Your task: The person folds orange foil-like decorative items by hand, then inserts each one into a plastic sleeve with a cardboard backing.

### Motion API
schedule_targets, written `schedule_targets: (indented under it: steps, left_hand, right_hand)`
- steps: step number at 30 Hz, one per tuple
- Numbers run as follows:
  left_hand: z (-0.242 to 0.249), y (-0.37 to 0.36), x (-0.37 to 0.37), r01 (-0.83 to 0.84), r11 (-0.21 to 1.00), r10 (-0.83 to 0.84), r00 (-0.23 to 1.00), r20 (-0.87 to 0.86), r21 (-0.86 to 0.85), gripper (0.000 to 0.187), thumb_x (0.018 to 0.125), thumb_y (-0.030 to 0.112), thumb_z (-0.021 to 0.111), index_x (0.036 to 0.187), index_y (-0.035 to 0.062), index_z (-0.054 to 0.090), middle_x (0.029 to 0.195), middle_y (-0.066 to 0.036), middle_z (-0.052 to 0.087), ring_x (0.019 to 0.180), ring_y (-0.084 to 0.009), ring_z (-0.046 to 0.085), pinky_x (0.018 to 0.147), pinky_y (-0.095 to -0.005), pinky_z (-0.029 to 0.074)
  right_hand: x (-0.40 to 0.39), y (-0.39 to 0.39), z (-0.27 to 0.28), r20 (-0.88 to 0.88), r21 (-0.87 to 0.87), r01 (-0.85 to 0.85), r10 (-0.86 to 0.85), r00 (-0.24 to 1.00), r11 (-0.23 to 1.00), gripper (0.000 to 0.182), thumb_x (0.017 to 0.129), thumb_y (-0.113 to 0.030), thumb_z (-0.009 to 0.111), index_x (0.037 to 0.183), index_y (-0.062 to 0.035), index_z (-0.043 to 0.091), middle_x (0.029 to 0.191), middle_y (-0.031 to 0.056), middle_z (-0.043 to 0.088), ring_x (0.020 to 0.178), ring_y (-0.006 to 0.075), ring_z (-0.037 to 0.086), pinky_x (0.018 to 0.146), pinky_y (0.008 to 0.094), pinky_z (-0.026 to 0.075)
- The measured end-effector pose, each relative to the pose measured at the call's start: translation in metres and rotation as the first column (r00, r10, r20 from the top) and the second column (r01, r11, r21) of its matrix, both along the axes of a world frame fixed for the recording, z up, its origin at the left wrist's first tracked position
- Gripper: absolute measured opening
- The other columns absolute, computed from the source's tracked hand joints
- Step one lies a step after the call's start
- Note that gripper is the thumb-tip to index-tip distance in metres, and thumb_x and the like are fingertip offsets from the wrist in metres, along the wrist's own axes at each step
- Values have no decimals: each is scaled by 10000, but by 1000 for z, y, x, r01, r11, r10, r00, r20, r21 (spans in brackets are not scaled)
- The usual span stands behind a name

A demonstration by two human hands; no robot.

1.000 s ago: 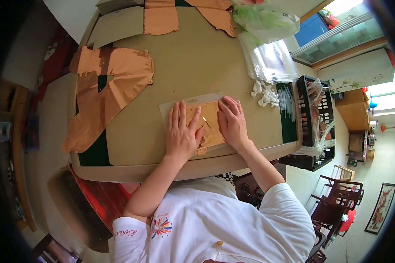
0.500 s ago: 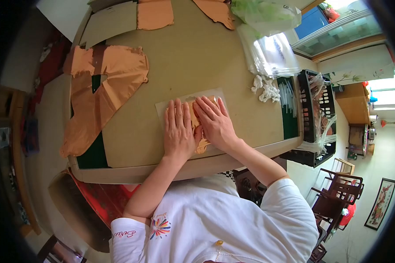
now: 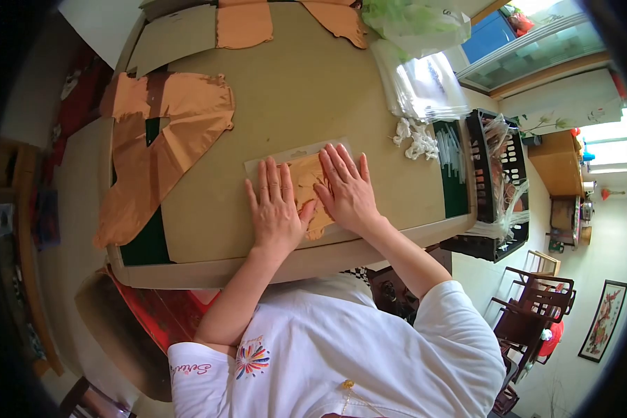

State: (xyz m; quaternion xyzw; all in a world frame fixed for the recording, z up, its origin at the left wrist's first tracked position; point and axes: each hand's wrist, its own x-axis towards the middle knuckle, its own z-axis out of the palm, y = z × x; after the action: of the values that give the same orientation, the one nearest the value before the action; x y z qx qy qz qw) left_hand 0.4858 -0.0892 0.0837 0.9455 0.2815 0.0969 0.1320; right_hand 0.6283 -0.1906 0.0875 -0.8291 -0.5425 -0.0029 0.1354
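A folded copper-coloured foil balloon (image 3: 305, 174) lies in a clear plastic bag (image 3: 298, 152) near the table's front edge. My left hand (image 3: 277, 212) rests flat on the left part of the bag, its fingers stretched out. On the right part lies my right hand (image 3: 352, 195), also flat with fingers extended. Crinkled foil shows between the two hands; what is under the palms is hidden. Further left, a large flat copper foil balloon (image 3: 188, 118) is spread out on the table.
More copper foil pieces (image 3: 244, 28) lie at the back beside a grey sheet (image 3: 174, 42). On the right are stacked clear bags (image 3: 425, 87), a white bundle (image 3: 420, 144), clear straws (image 3: 451, 153) and a black crate (image 3: 484, 188). A greenish plastic bag (image 3: 418, 28) sits behind them.
My hands have moved apart sideways over the bag, so more of the copper foil shows between them. The view has shifted slightly.
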Motion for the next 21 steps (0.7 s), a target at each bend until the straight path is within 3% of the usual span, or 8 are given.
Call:
schedule_targets:
  steps: [5, 8, 11, 13, 14, 15, 16, 21]
  left_hand:
    - [-2, 2, -8, -24, 999, 24, 1000, -6, 22, 844, 877, 490, 558, 1459, -29, 237, 1522, -261, 209, 1438, -371, 165, 1124, -608, 119]
    - [-4, 1, -8, -19, 1000, 19, 1000, 9, 10, 841, 880, 487, 555, 1464, -24, 229, 1532, -257, 187, 1443, -366, 150, 1128, -604, 106]
    - [-2, 2, -6, -20, 1000, 20, 1000, -2, 2, 837, 884, 481, 553, 1467, -22, 223, 1539, -252, 169, 1447, -362, 134, 1131, -600, 95]
    - [-3, 1, -8, -17, 1000, 17, 1000, -13, 12, 839, 885, 488, 547, 1469, -19, 222, 1540, -249, 170, 1449, -358, 127, 1135, -595, 87]
    - [-2, 1, -8, -12, 1000, 13, 1000, -24, 22, 842, 884, 492, 545, 1469, -20, 222, 1539, -250, 172, 1449, -358, 127, 1135, -595, 88]
    - [0, 1, -9, -14, 999, 15, 999, -32, 35, 844, 883, 497, 543, 1469, -20, 222, 1539, -250, 173, 1449, -358, 128, 1135, -594, 89]
    - [1, 1, -8, -18, 999, 20, 999, -38, 48, 847, 883, 501, 541, 1469, -21, 222, 1538, -250, 175, 1449, -358, 128, 1135, -593, 90]
    - [1, 2, -7, -25, 999, 27, 999, -39, 39, 841, 887, 509, 528, 1465, -24, 229, 1531, -255, 191, 1446, -362, 135, 1133, -594, 98]
  right_hand:
    - [11, -10, 1, 12, -37, 22, -21, 1000, 999, 633, 933, -401, 503, 1450, -67, 354, 1526, 88, 310, 1433, 253, 236, 1146, 545, 136]
    - [35, -24, 2, 110, -22, -4, 7, 994, 1000, 597, 917, -371, 550, 1415, -74, 407, 1480, 107, 371, 1405, 282, 278, 1130, 558, 165]
    - [96, -21, 25, 234, 188, 14, -59, 970, 982, 459, 887, -308, 616, 1280, -85, 539, 1319, 128, 512, 1251, 327, 443, 1073, 517, 285]
    - [165, -14, 28, 89, 283, 292, -328, 940, 914, 334, 835, -275, 685, 1116, -107, 619, 1119, 136, 595, 1041, 343, 538, 955, 465, 396]
    - [199, -17, 24, 151, 357, 322, -394, 907, 877, 309, 813, -306, 709, 1045, -115, 638, 1047, 138, 618, 962, 338, 561, 876, 431, 439]
    - [239, -23, 14, 98, 292, 418, -462, 882, 860, 352, 782, -337, 739, 1039, -117, 643, 1053, 135, 623, 988, 342, 557, 866, 438, 449]
    - [263, -29, 10, 21, 278, 469, -494, 869, 838, 367, 777, -346, 746, 1044, -114, 648, 1072, 124, 622, 1021, 325, 550, 884, 434, 447]
    - [321, -35, -6, -305, 154, 527, -467, 830, 836, 307, 781, -296, 743, 950, -50, 675, 849, 106, 680, 776, 219, 646, 711, 354, 509]
